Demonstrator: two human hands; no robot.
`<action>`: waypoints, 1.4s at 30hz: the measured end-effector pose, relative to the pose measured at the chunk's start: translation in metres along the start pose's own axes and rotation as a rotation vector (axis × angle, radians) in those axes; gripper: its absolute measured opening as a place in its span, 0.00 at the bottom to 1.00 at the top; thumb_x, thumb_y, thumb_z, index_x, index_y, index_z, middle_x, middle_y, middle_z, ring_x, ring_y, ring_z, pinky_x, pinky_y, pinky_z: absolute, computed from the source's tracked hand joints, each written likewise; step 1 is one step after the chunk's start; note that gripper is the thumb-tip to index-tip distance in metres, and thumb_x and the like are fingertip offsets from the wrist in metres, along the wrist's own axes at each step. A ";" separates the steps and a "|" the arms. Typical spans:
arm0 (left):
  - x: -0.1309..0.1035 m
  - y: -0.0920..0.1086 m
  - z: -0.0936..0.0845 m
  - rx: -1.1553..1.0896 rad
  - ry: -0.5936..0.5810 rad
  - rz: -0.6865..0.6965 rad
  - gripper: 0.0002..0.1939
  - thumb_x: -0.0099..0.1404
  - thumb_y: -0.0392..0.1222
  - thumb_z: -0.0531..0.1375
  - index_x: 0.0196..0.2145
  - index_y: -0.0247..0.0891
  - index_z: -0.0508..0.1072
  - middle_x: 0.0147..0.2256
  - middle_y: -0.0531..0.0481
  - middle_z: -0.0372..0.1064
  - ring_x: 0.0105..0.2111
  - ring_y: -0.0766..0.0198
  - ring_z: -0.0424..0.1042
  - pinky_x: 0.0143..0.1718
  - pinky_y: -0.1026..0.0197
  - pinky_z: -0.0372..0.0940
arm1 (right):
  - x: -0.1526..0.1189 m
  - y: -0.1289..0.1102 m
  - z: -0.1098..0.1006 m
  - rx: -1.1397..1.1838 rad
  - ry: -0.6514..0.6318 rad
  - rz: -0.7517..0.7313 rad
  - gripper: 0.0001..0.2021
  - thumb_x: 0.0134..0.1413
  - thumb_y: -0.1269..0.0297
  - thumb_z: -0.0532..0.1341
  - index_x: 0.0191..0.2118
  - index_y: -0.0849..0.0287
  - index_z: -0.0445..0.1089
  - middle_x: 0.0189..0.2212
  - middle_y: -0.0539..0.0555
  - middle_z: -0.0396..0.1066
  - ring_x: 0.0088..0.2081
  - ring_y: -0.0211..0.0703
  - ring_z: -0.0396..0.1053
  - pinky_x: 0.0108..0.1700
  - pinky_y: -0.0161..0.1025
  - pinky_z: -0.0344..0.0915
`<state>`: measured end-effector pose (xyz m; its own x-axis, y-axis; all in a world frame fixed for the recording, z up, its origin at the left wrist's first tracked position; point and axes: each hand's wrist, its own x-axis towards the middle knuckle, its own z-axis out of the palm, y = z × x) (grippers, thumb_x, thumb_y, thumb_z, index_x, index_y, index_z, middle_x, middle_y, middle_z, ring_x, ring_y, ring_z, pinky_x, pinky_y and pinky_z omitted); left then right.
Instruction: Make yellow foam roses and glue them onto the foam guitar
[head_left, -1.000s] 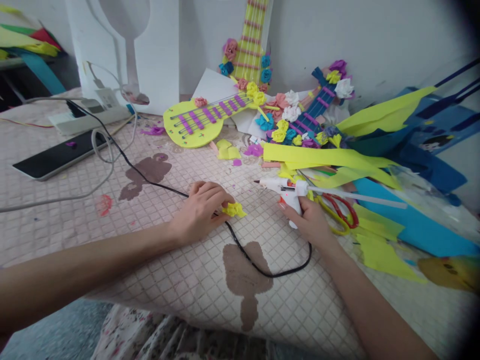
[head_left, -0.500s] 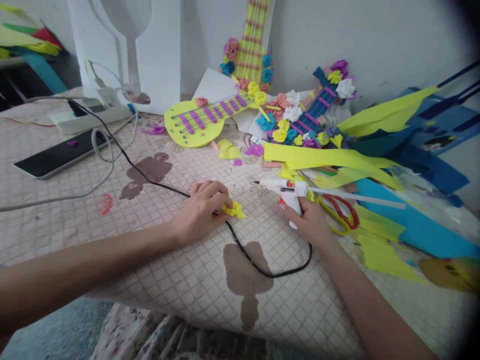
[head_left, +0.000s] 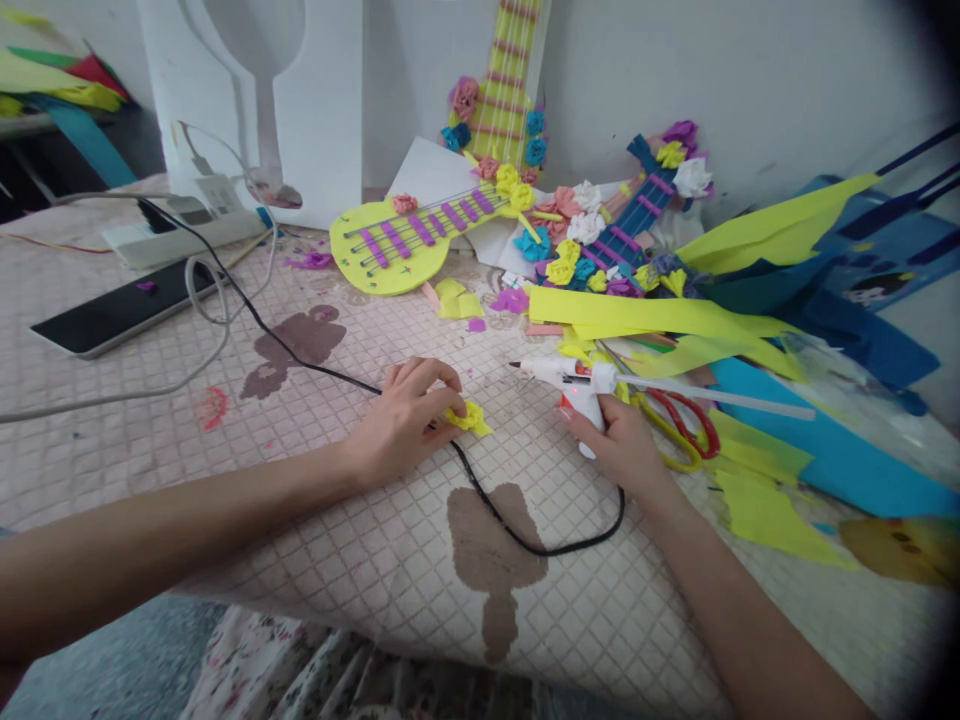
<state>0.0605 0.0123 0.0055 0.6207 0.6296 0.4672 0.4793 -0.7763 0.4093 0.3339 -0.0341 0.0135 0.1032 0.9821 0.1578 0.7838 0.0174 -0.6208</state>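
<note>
In the head view my left hand (head_left: 409,415) rests at the middle of the table, its fingers pinched on a crumpled yellow paper flower (head_left: 471,419). A black power cord (head_left: 510,525) passes beneath that hand. To the right, my right hand (head_left: 619,445) is wrapped around the handle of a white glue gun (head_left: 585,385). Its dark nozzle points left, and a long clear glue stick (head_left: 720,396) sticks out of its back. Scissors with red and yellow handles (head_left: 679,430) lie just beyond my right hand.
A yellow paper guitar (head_left: 390,245) with purple strips leans at the back beside a blue one (head_left: 626,240) covered in paper flowers. Yellow crepe paper (head_left: 645,312) and a blue sheet (head_left: 832,440) lie at right. On the left are a phone (head_left: 120,305) and a power strip (head_left: 180,235).
</note>
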 end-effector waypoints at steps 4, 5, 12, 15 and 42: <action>0.000 -0.001 0.000 -0.008 -0.008 -0.001 0.03 0.61 0.36 0.59 0.35 0.39 0.69 0.44 0.47 0.61 0.45 0.57 0.61 0.47 0.51 0.56 | 0.000 0.000 0.000 -0.006 0.011 -0.019 0.14 0.50 0.52 0.57 0.29 0.60 0.67 0.21 0.49 0.65 0.25 0.40 0.60 0.26 0.36 0.56; 0.001 -0.001 0.000 -0.011 -0.008 -0.001 0.03 0.61 0.36 0.59 0.35 0.39 0.69 0.44 0.47 0.61 0.46 0.57 0.61 0.47 0.51 0.56 | 0.000 0.000 0.000 -0.005 0.012 -0.021 0.14 0.50 0.53 0.57 0.29 0.60 0.67 0.21 0.49 0.65 0.25 0.40 0.60 0.26 0.36 0.56; 0.001 -0.002 -0.001 -0.013 -0.014 0.005 0.03 0.61 0.35 0.59 0.35 0.39 0.69 0.47 0.46 0.61 0.47 0.57 0.60 0.48 0.50 0.56 | 0.000 0.000 0.000 0.015 0.009 -0.005 0.13 0.50 0.53 0.57 0.28 0.59 0.67 0.20 0.48 0.64 0.25 0.39 0.60 0.26 0.36 0.56; 0.002 -0.003 -0.001 -0.020 -0.021 0.001 0.04 0.61 0.35 0.59 0.35 0.39 0.69 0.47 0.47 0.61 0.48 0.57 0.60 0.49 0.50 0.56 | 0.000 0.000 0.000 0.019 0.005 -0.013 0.14 0.50 0.53 0.57 0.29 0.59 0.67 0.21 0.49 0.65 0.25 0.39 0.60 0.26 0.36 0.56; 0.014 -0.008 -0.004 -0.029 0.057 0.110 0.03 0.63 0.36 0.58 0.37 0.39 0.68 0.45 0.46 0.64 0.48 0.58 0.62 0.49 0.53 0.60 | 0.012 -0.005 0.017 -0.074 0.230 -0.075 0.14 0.51 0.53 0.57 0.32 0.60 0.69 0.26 0.54 0.70 0.27 0.43 0.64 0.31 0.39 0.60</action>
<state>0.0630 0.0269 0.0116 0.6320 0.5417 0.5541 0.3914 -0.8403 0.3752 0.3212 -0.0196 0.0051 0.1731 0.9099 0.3769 0.8365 0.0662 -0.5440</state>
